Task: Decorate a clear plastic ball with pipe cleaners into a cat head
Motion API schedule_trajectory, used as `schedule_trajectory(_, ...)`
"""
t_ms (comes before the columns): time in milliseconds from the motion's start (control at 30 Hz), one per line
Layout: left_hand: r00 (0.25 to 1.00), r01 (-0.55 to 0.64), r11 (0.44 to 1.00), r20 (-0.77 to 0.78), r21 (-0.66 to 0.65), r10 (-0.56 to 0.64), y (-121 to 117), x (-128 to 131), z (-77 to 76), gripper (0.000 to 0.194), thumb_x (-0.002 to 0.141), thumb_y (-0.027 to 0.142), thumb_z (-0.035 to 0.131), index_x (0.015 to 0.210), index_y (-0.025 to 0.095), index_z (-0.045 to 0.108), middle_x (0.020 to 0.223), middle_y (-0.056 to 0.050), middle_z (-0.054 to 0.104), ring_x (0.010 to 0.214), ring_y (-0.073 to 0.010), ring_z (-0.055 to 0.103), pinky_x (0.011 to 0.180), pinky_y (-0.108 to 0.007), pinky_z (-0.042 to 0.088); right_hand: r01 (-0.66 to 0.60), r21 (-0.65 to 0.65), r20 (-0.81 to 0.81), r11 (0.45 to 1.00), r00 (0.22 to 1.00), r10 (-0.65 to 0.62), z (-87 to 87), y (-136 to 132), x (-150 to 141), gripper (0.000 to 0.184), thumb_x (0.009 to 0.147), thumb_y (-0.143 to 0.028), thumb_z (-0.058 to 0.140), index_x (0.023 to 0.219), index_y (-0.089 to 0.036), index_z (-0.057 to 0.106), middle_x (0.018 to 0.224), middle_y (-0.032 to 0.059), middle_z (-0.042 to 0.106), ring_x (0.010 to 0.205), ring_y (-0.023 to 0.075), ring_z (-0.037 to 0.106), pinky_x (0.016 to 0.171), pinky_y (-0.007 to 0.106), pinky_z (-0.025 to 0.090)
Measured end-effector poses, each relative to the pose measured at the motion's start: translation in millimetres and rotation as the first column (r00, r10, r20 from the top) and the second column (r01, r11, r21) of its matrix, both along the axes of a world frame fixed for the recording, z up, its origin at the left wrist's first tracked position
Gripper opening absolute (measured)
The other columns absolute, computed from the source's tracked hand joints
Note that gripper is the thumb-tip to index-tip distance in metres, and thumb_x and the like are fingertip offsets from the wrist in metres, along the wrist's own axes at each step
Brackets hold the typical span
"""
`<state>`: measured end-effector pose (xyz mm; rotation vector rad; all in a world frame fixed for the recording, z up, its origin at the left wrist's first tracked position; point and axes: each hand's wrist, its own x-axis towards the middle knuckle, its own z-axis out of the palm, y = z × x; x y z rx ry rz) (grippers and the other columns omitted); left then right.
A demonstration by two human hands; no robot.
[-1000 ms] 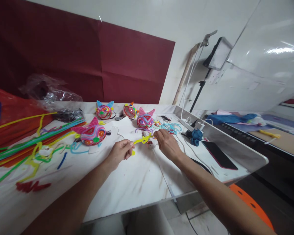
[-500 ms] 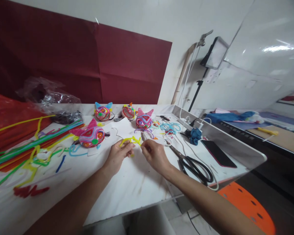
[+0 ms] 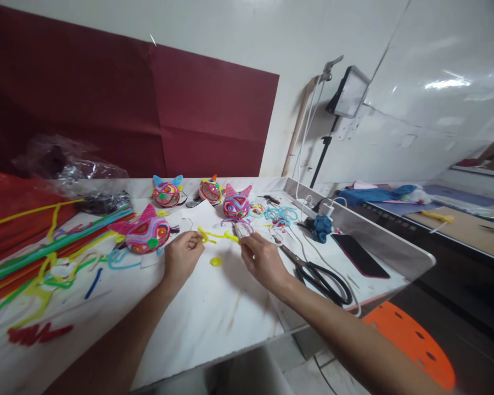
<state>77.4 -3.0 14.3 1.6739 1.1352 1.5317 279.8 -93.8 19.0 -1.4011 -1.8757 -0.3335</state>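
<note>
A thin yellow pipe cleaner (image 3: pixel 218 236) stretches between my hands above the white table. My left hand (image 3: pixel 183 255) pinches its curled left end. At the other end, the closed fingers of my right hand (image 3: pixel 264 259) grip it. Below the strand, a small yellow coil (image 3: pixel 215 261) lies on the tabletop. Just beyond my right fingers is a whitish tool (image 3: pixel 242 229), partly hidden by the hand. Left of my left hand sits a pink-eared, striped pipe-cleaner animal head (image 3: pixel 147 235).
More colourful animal heads (image 3: pixel 236 204) stand toward the back. Black-handled scissors (image 3: pixel 323 280) and a dark phone (image 3: pixel 360 256) lie right. Bundled pipe cleaners (image 3: pixel 57 249) cover the left side. A raised rim (image 3: pixel 366 233) borders the table; an orange stool (image 3: pixel 411 340) stands below.
My hands have moved apart, drawing the yellow strand out between them. The yellow coil now shows on the table beneath. The whole view has shifted slightly.
</note>
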Motion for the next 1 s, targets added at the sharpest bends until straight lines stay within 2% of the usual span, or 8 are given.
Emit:
schedule_trajectory(100, 0.986, -0.082, 0.977, -0.127, 0.197, 0.108, 11.8, -12.0, 0.0, 0.018, 0.062, 0.019, 0.059, 0.068, 0.022, 0.076, 0.068, 0.000, 0.071, 0.057, -0.0157, 0.060, 0.064, -0.031, 0.048, 0.073, 0.062, 0.036, 0.995, 0.997, -0.075, 11.1, -2.0, 17.0, 0.024, 0.094, -0.009, 0.049, 0.091, -0.018, 0.072, 0.081, 0.0067, 0.070, 0.068, 0.0193, 0.066, 0.064, 0.027, 0.049)
schedule_trajectory(233, 0.923, -0.099, 0.863, -0.278, 0.496, 0.265, 19.2, -20.7, -1.4, 0.025, 0.075, 0.019, 0.055, 0.072, 0.021, 0.079, 0.067, -0.002, 0.072, 0.056, -0.0160, 0.061, 0.057, -0.028, 0.047, 0.172, 0.079, 0.069, 0.982, 0.982, -0.177, 20.1, -5.2, 42.5, 0.028, 0.097, -0.010, 0.047, 0.096, -0.017, 0.074, 0.086, 0.0093, 0.072, 0.075, 0.0211, 0.069, 0.067, 0.028, 0.051)
schedule_trajectory(367, 0.886, -0.064, 0.782, -0.325, 0.620, 0.330, 18.1, -21.3, -1.4, 0.026, 0.081, 0.016, 0.054, 0.077, 0.018, 0.080, 0.069, -0.003, 0.074, 0.057, -0.0152, 0.064, 0.056, -0.025, 0.049, 0.226, 0.019, 0.151, 0.974, 0.962, -0.227, 18.8, -7.9, 57.5, 0.027, 0.098, -0.011, 0.050, 0.098, -0.016, 0.076, 0.093, 0.0133, 0.073, 0.085, 0.0243, 0.073, 0.072, 0.030, 0.054)
schedule_trajectory(500, 0.865, -0.092, 0.756, -0.324, 0.648, 0.383, 19.4, -23.9, 1.8, 0.026, 0.081, 0.014, 0.053, 0.077, 0.018, 0.078, 0.070, -0.003, 0.074, 0.060, -0.0168, 0.067, 0.060, -0.026, 0.052, 0.198, -0.015, 0.146, 0.980, 0.970, -0.194, 14.6, -9.3, 59.0, 0.029, 0.099, -0.013, 0.049, 0.098, -0.016, 0.078, 0.092, 0.0135, 0.074, 0.084, 0.0249, 0.073, 0.071, 0.031, 0.053)
schedule_trajectory(667, 0.894, -0.026, 0.817, -0.353, 0.575, 0.277, 22.6, -28.1, 6.3, 0.023, 0.082, 0.016, 0.053, 0.079, 0.019, 0.075, 0.080, -0.004, 0.079, 0.074, -0.0194, 0.073, 0.075, -0.027, 0.058, 0.034, -0.161, -0.131, 0.986, 0.990, -0.056, 15.7, -6.1, 60.1, 0.023, 0.092, -0.013, 0.055, 0.090, -0.018, 0.077, 0.086, 0.0089, 0.076, 0.075, 0.0214, 0.071, 0.069, 0.030, 0.050)
schedule_trajectory(767, 0.908, 0.013, 0.862, -0.366, 0.507, 0.201, 20.4, -27.1, 7.6, 0.024, 0.084, 0.018, 0.052, 0.086, 0.019, 0.077, 0.081, -0.003, 0.080, 0.072, -0.0185, 0.073, 0.075, -0.027, 0.058, -0.093, -0.327, -0.351, 0.941, 0.936, -0.029, 15.3, -1.9, 61.0, 0.012, 0.083, -0.016, 0.062, 0.084, -0.019, 0.074, 0.075, 0.0047, 0.074, 0.067, 0.0198, 0.067, 0.065, 0.030, 0.048)
schedule_trajectory(833, 0.910, 0.032, 0.878, -0.377, 0.477, 0.171, 17.8, -25.5, 7.9, 0.028, 0.086, 0.019, 0.050, 0.091, 0.019, 0.078, 0.082, -0.003, 0.080, 0.069, -0.0177, 0.072, 0.073, -0.026, 0.058, -0.248, -0.405, -0.536, 0.880, 0.844, -0.009, 13.7, 0.3, 59.0, 0.012, 0.078, -0.019, 0.068, 0.089, -0.020, 0.072, 0.068, 0.0007, 0.070, 0.063, 0.0183, 0.064, 0.063, 0.030, 0.047)
schedule_trajectory(1000, 0.898, 0.047, 0.889, -0.410, 0.455, 0.162, 12.2, -22.3, 7.5, 0.034, 0.090, 0.021, 0.047, 0.097, 0.018, 0.081, 0.085, -0.004, 0.080, 0.065, -0.0168, 0.069, 0.067, -0.027, 0.055, -0.636, -0.385, -0.848, 0.668, 0.530, 0.016, 15.7, 0.7, 43.5, 0.060, 0.063, -0.023, 0.083, 0.120, -0.022, 0.066, 0.069, -0.0055, 0.069, 0.060, 0.0144, 0.063, 0.060, 0.027, 0.047)
